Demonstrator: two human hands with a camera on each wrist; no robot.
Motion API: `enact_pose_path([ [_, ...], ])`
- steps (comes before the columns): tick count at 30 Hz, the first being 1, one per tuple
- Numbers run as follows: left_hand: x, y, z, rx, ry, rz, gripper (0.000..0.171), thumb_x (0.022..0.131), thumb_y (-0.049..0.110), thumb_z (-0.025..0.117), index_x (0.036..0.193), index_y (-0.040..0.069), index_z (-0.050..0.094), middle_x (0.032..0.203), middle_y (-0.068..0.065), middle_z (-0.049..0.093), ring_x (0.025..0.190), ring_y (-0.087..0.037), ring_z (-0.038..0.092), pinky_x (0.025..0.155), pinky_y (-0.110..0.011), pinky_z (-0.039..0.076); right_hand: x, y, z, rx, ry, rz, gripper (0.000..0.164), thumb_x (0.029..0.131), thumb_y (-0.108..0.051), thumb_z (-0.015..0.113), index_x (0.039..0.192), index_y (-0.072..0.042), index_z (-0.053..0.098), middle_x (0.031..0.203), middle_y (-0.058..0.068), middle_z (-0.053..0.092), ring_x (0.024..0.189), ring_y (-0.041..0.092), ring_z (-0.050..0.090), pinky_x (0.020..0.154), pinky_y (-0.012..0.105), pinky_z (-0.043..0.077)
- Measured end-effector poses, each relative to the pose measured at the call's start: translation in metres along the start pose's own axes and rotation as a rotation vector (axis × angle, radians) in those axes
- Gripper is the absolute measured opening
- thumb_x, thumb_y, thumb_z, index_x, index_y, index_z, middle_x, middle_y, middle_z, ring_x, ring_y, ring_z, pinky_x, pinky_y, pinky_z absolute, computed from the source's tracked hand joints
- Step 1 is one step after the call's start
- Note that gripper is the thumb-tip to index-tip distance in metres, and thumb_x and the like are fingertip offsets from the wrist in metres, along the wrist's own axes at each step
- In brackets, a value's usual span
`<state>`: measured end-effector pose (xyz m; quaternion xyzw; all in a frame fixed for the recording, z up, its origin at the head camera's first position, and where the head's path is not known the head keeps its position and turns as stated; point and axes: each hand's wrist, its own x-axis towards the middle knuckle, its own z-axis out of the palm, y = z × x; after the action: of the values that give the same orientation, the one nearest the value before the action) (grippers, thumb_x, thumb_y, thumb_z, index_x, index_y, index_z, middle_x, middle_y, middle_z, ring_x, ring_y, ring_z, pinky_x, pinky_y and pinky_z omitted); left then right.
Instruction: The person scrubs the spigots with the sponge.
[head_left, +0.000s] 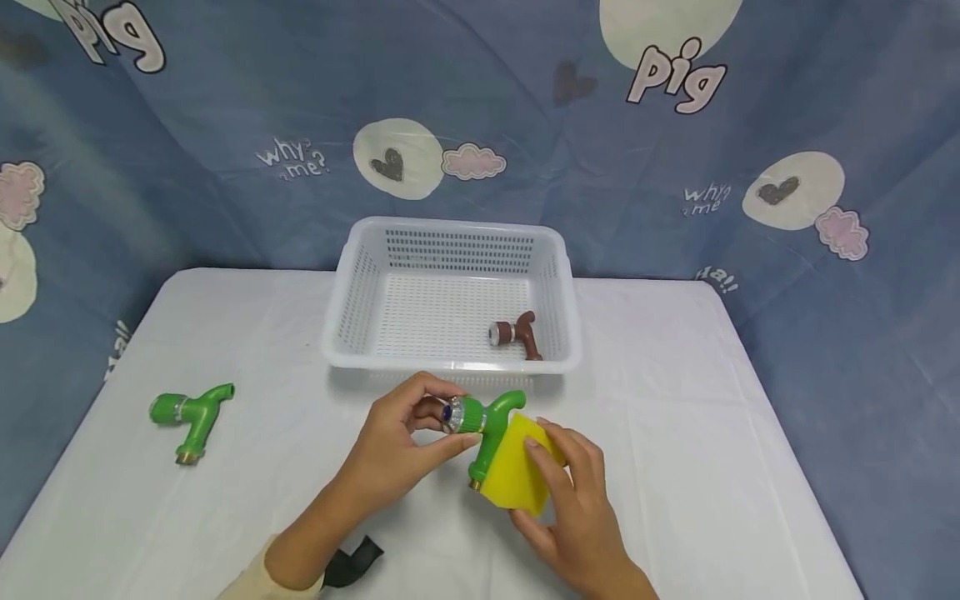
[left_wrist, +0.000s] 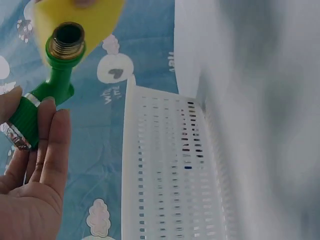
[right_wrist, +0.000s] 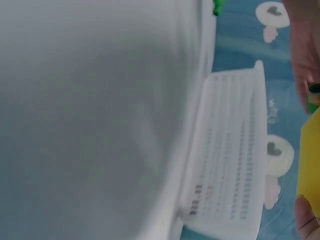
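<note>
A green faucet (head_left: 491,437) with a ribbed green and silver handle is held up in front of the basket. My left hand (head_left: 401,446) grips it by the handle end, thumb in front and fingers behind. In the left wrist view the threaded brass end of the faucet (left_wrist: 62,85) points toward the camera. My right hand (head_left: 573,500) holds a yellow sponge-like sheet (head_left: 517,467) between thumb and fingers, right against the faucet's body. The yellow sheet (right_wrist: 311,165) also shows at the right wrist view's edge.
A white perforated basket (head_left: 450,365) stands at the back, with a brown faucet (head_left: 525,335) inside at its right. Another green faucet (head_left: 198,417) lies on the white table (head_left: 690,433) at the left. A black strap (head_left: 352,562) is by the left forearm. Printed blue cloth (head_left: 480,75) hangs behind.
</note>
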<state>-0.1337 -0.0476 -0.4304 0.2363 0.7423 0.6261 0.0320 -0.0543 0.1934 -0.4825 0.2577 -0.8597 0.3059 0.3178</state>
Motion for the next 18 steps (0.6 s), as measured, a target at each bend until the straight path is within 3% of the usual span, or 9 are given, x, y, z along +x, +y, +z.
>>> enact_pose_path([
  [3, 0.003, 0.002, -0.003, -0.028, 0.022, -0.028, 0.047, 0.080, 0.005, 0.091, 0.118, 0.012, 0.066, 0.108, -0.001, 0.071, 0.090, -0.020, 0.072, 0.083, -0.032, 0.062, -0.003, 0.006, -0.004, 0.001, 0.006, 0.020, 0.056, 0.106, -0.043, 0.056, 0.137, 0.002, 0.059, 0.142, 0.026, 0.053, 0.122, 0.041, 0.047, 0.113, 0.024, 0.034],
  [10, 0.023, 0.002, -0.021, -0.025, 0.071, 0.005, 0.045, 0.082, 0.000, 0.089, 0.120, 0.004, 0.064, 0.112, -0.005, 0.068, 0.096, -0.023, 0.067, 0.090, -0.030, 0.059, -0.008, 0.013, -0.011, 0.047, 0.014, 0.087, 0.059, 0.105, -0.044, 0.058, 0.139, 0.003, 0.057, 0.145, 0.026, 0.051, 0.126, 0.040, 0.045, 0.115, 0.025, 0.031],
  [15, 0.052, 0.000, -0.037, -0.066, 0.179, -0.107, 0.047, 0.085, 0.000, 0.086, 0.126, 0.000, 0.061, 0.120, -0.012, 0.065, 0.104, -0.022, 0.066, 0.090, -0.025, 0.058, -0.011, 0.016, -0.015, 0.080, 0.005, 0.123, 0.060, 0.105, -0.044, 0.058, 0.142, 0.004, 0.056, 0.147, 0.026, 0.049, 0.129, 0.039, 0.044, 0.115, 0.024, 0.031],
  [18, 0.070, -0.008, -0.038, -0.067, 0.251, -0.179, 0.048, 0.086, 0.003, 0.086, 0.126, 0.000, 0.061, 0.118, -0.013, 0.066, 0.102, -0.021, 0.068, 0.086, -0.023, 0.059, -0.013, 0.017, -0.017, 0.078, 0.008, 0.141, 0.060, 0.105, -0.045, 0.059, 0.142, 0.003, 0.056, 0.147, 0.025, 0.049, 0.128, 0.039, 0.044, 0.114, 0.024, 0.032],
])
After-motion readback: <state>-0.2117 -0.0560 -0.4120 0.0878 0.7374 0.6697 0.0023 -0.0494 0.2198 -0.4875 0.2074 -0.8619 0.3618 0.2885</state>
